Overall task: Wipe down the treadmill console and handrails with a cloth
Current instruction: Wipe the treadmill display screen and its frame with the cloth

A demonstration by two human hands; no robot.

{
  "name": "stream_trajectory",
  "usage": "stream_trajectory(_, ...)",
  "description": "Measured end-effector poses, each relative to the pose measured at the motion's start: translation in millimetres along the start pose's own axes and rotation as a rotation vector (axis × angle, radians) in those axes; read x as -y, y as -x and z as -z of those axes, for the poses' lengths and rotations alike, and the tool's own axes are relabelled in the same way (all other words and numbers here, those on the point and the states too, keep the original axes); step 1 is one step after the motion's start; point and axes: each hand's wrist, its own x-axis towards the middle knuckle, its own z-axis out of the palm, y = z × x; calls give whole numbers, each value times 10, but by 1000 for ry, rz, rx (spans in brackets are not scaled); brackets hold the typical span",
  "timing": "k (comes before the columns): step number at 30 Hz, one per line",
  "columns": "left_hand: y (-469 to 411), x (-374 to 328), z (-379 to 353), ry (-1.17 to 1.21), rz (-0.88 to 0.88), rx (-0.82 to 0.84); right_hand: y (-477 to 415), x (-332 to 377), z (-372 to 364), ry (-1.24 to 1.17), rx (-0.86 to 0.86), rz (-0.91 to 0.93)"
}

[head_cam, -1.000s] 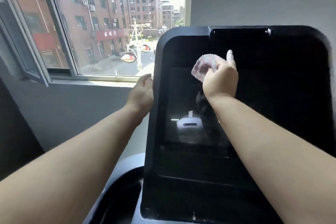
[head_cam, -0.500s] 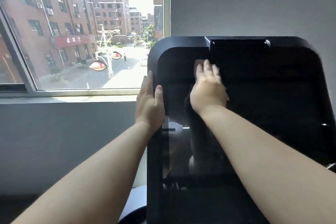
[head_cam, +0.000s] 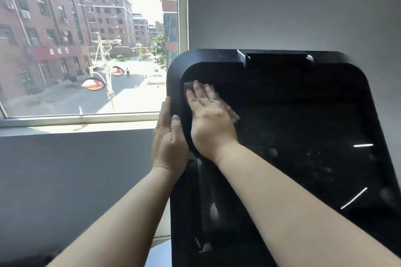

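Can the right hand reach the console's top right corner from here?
Probably yes: the right hand presses the cloth to the console, top left, and nothing lies across the way.

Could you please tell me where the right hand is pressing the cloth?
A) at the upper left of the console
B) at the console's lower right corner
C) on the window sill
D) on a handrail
A: the right hand lies flat on the cloth near the upper left corner of the console.
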Motion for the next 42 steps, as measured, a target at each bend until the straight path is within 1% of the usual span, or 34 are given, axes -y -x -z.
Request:
stream_trajectory(2,10,-1,4,10,-4,-4,7,-134,60,-16,97,124)
stream_trajectory(3,19,-3,4,4,-1,5,19,-286,97,-8,89,132)
stream_trajectory(4,29,-10,4,-3,4,18,42,-442,140,-2,34,85)
stream_trajectory(5,39,-14,6,-8,7,26,52,-582,181,-2,-47,-33)
stream_trajectory(7,48,-19,16,-14,6,25,19,-689,240,-5,-159,-360)
stream_trajectory(8,46,-17,17,-18,9,23,-14,-629,230,-2,-162,-482)
stream_trajectory(9,47,-16,16,-20,13,25,-41,-500,203,-1,-144,-521)
stream_trajectory(10,49,-5,16,-14,16,28,-47,-336,159,-5,-121,-464)
stream_trajectory(11,55,7,18,2,17,32,-30,-171,91,-8,-97,-328)
stream_trajectory(12,63,19,19,19,15,35,2,-63,27,-25,-72,-148)
stream_trajectory(13,75,34,20,30,15,36,44,-29,11,-46,-36,9)
stream_trajectory(14,97,52,25,33,18,37,65,-87,33,-45,5,124)
stream_trajectory(15,128,72,32,32,24,40,55,-221,74,-26,29,190)
stream_trajectory(16,167,95,39,28,30,47,49,-394,120,5,20,190)
stream_trajectory(17,204,109,40,25,35,60,46,-575,171,37,-10,96)
stream_trajectory(20,273,126,68,16,37,63,47,-820,248,49,-177,-435)
stream_trajectory(21,280,124,70,13,36,61,44,-709,216,54,-209,-489)
stream_trajectory(22,277,122,66,11,37,62,45,-541,147,41,-204,-441)
stream_trajectory(23,273,121,62,6,42,60,72,-342,66,5,-161,-312)
stream_trajectory(25,283,113,60,1,46,49,191,7,-54,-93,-12,-22)
stream_trajectory(27,325,103,67,4,50,49,280,14,-26,-120,77,124)
stream_trajectory(28,361,103,77,0,59,57,272,-123,18,-103,83,150)
stream_trajectory(29,398,106,83,-10,63,67,264,-301,66,-74,63,118)
stream_trajectory(30,430,112,88,-24,61,68,255,-497,106,-50,5,15)
stream_trajectory(32,471,119,103,-55,61,53,262,-731,169,-35,-161,-312)
stream_trajectory(33,480,114,100,-68,68,48,296,-709,145,-12,-203,-410)
stream_trajectory(34,484,105,94,-79,77,50,345,-605,90,9,-202,-409)
stream_trajectory(35,482,93,87,-88,87,50,413,-464,32,7,-152,-298)
stream_trajectory(37,461,69,82,-87,92,39,570,-238,-41,-51,24,67)
stream_trajectory(38,452,52,78,-88,88,33,637,-223,-31,-57,97,199)
stream_trajectory(39,460,39,76,-101,91,28,669,-300,-16,-63,113,268)
stream_trajectory(40,494,27,72,-127,108,26,686,-426,-2,-58,62,267)
stream_trajectory(41,552,27,66,-165,135,17,698,-570,-4,-48,-36,181)
stream_trajectory(42,621,41,63,-212,161,3,694,-701,-1,-54,-150,21)
